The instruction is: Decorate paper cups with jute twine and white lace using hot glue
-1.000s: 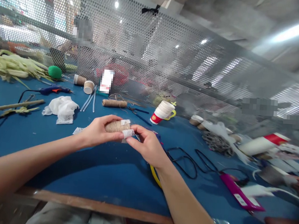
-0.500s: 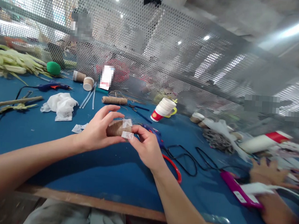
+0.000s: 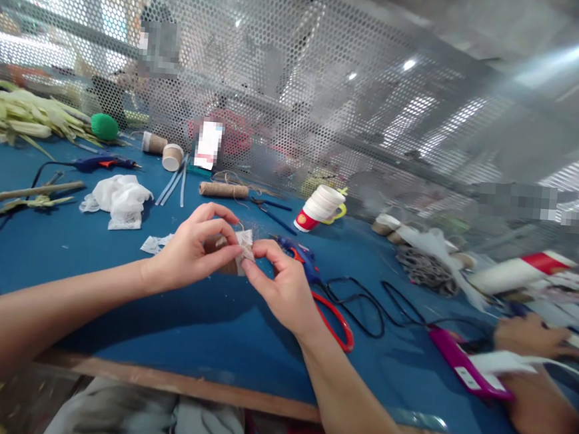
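Observation:
A small cup wrapped in brown twine [image 3: 213, 243] is held above the blue table, its open end toward the right. Around that end runs a white lace strip [image 3: 246, 238]. My left hand [image 3: 187, 249] is curled over the cup, thumb and forefinger pinched together at the lace's edge. From the other side, my right hand [image 3: 279, 283] grips the lace-covered rim between thumb and fingers. Much of the cup is hidden behind my fingers. Left of my left hand lies a loose lace scrap [image 3: 156, 243]. A blue glue gun [image 3: 302, 255] rests just beyond my right hand.
Red-handled scissors [image 3: 339, 321] and black cable lie near my right forearm. Farther back are stacked paper cups [image 3: 320, 208], a twine roll [image 3: 224, 190], pliers [image 3: 273, 209] and white lace fabric [image 3: 120, 197]. At right, another person's hand [image 3: 531, 335] is near a purple power strip [image 3: 468, 365].
My left fingers have closed from a wide grip around the cup to a pinch at the lace. The lace end that hung loose now lies closer against the cup.

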A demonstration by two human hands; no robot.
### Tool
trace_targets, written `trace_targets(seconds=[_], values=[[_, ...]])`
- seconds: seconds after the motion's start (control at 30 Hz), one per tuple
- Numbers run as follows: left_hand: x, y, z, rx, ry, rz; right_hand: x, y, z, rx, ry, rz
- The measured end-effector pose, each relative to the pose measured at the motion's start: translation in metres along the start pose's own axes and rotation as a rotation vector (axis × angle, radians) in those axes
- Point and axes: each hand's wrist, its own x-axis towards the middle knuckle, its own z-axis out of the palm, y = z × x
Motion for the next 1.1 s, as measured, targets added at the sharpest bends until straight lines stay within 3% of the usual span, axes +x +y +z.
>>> trace_targets(seconds=[0.33,0.47,0.63,0.73,0.8,0.93,1.1], values=[[0.001,0.000,0.001,-0.062,-0.014,-0.120,-0.003,-0.003,0.002,0.016,-0.020,-0.033],[0.003,-0.001,0.000,-0.126,-0.059,-0.291,-0.004,-0.002,0.002,0.021,-0.017,-0.068],[0.011,-0.004,-0.006,-0.269,-0.284,-0.535,-0.004,0.001,0.002,0.067,-0.002,-0.127],[0.014,-0.007,-0.009,-0.343,-0.470,-0.572,-0.003,0.002,0.001,0.085,-0.012,-0.168],[0.014,-0.008,-0.010,-0.348,-0.531,-0.550,-0.003,0.002,-0.001,0.098,-0.037,-0.169],[0.013,-0.006,-0.010,-0.286,-0.473,-0.513,-0.002,0.002,-0.004,0.143,-0.082,-0.094],[0.011,-0.003,-0.006,-0.177,-0.396,-0.485,-0.002,0.007,-0.005,0.184,-0.041,0.132]])
